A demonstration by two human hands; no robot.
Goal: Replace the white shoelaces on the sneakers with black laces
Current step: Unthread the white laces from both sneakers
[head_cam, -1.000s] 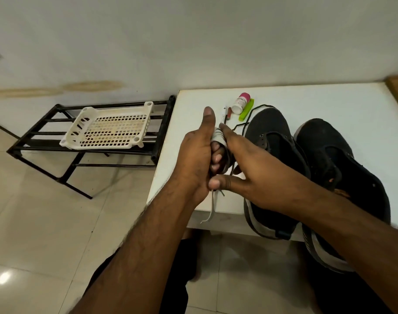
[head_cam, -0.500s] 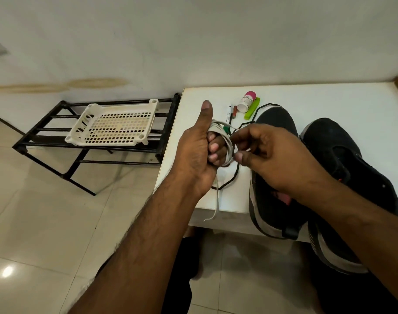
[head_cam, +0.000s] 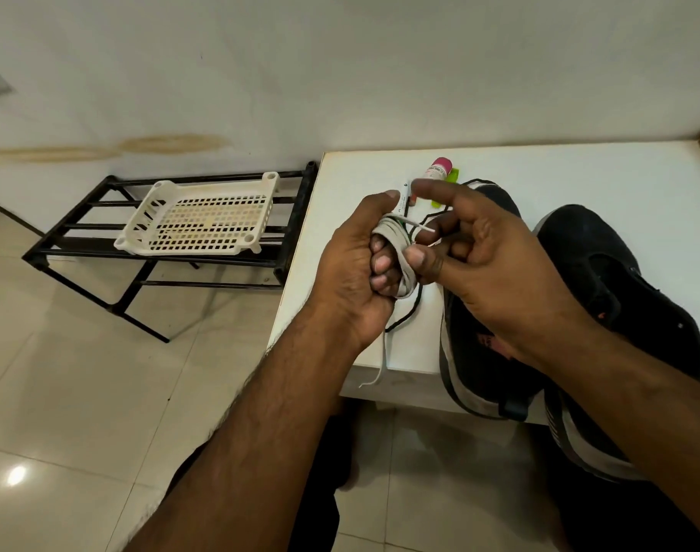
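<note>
White lace is coiled around the clenched left hand's fingers; its stiff tip points rightward into the right hand's fingers, pinching just beside the coil.

This looks like a room in a home. Glossy cream floor tiles fill the lower left of the frame, and a plain white wall with a brownish stain at mid-left runs across the top. Against that wall, at left centre, stands a low black metal rack of the kind used for shoes, with a white perforated plastic tray lying on it. At right centre a white table carries a pair of black sneakers and a small pink-capped bottle.
</note>
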